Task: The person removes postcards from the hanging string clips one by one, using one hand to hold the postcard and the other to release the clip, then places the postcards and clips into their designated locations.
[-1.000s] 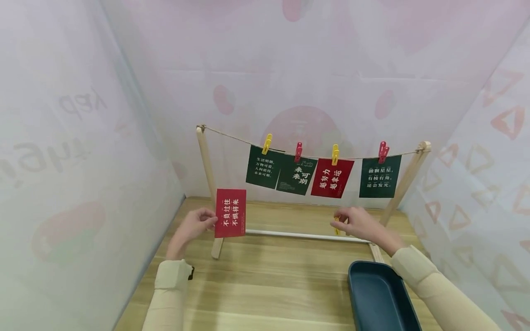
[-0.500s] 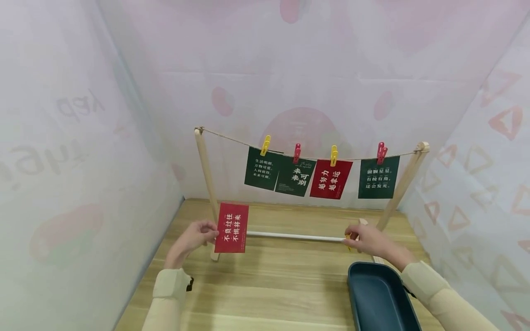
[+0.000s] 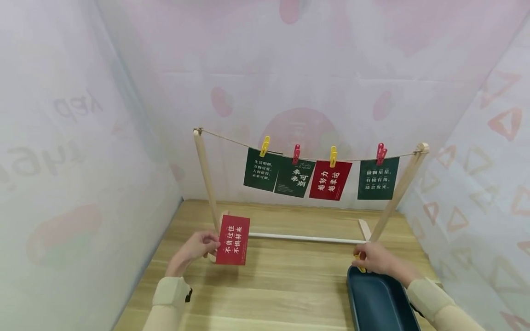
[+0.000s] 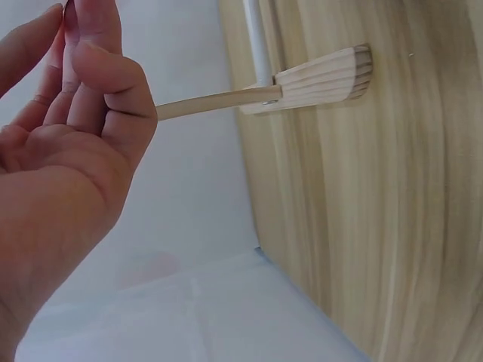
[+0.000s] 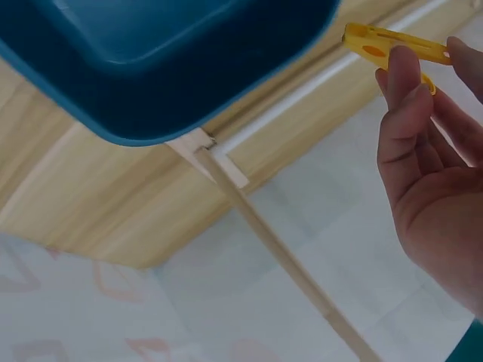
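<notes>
My left hand pinches a red card with white lettering by its left edge, in front of the rack's left post. Between thumb and fingers my right hand holds a yellow clothespin, over the far end of a dark blue tray. A string runs between two wooden posts. Clipped on it hang a green card by a yellow clothespin, another green card by a red one, a red card by a yellow one, and a green card at the right by red pegs.
The rack's left post and right post are joined low down by a white bar. It stands on a wood-grain table, enclosed by pale printed curtains at the back and both sides.
My left hand has lowered the red card toward the table. The right hand has moved right and down with the yellow clothespin, from before the rack to the tray's far end.
</notes>
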Tool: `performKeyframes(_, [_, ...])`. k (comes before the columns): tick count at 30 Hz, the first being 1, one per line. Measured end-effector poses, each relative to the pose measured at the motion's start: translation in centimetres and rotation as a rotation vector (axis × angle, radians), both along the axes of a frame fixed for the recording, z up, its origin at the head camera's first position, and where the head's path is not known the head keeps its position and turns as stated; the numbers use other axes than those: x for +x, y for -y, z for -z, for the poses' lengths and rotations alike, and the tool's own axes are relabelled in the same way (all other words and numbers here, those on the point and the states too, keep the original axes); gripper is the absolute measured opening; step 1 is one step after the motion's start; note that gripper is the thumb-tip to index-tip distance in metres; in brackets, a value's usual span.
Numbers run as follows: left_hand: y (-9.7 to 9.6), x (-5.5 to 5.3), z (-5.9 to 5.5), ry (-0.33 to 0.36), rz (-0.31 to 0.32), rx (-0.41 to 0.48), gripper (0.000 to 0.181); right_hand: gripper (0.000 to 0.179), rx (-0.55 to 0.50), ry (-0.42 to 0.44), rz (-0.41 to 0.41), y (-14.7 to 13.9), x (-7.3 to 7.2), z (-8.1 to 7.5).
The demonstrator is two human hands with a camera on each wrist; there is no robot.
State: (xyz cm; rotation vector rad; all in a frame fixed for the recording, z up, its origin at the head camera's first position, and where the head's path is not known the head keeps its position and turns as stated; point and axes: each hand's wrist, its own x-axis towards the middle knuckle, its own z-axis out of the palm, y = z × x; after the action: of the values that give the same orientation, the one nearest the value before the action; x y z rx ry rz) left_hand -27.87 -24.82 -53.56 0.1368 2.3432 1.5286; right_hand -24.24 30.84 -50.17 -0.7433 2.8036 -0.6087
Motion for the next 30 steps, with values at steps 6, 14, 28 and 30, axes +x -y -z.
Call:
performKeyframes(6, [-0.1, 0.8, 1.1, -0.020, -0.035, 0.007, 0.021, 0.021, 0.061, -0.023, 0.023, -1.4, 0.8, 1.8])
performKeyframes(14, [-0.3, 1.3, 2.6, 0.004, -0.021, 0.023, 0.016, 0.021, 0.029, -0.028, -0.005, -1.9, 1.3, 3.9])
performKeyframes(28, [-1.1, 3.0, 4.9, 0.035, -0.072, 0.074, 0.020, 0.023, 0.064, -0.036, -0.006, -1.6, 2.0, 6.6])
performKeyframes(30, [-1.2, 3.2, 5.2, 0.035, -0.069, 0.070, 0.020, 0.023, 0.080, -0.035, 0.006, -1.6, 2.1, 7.1])
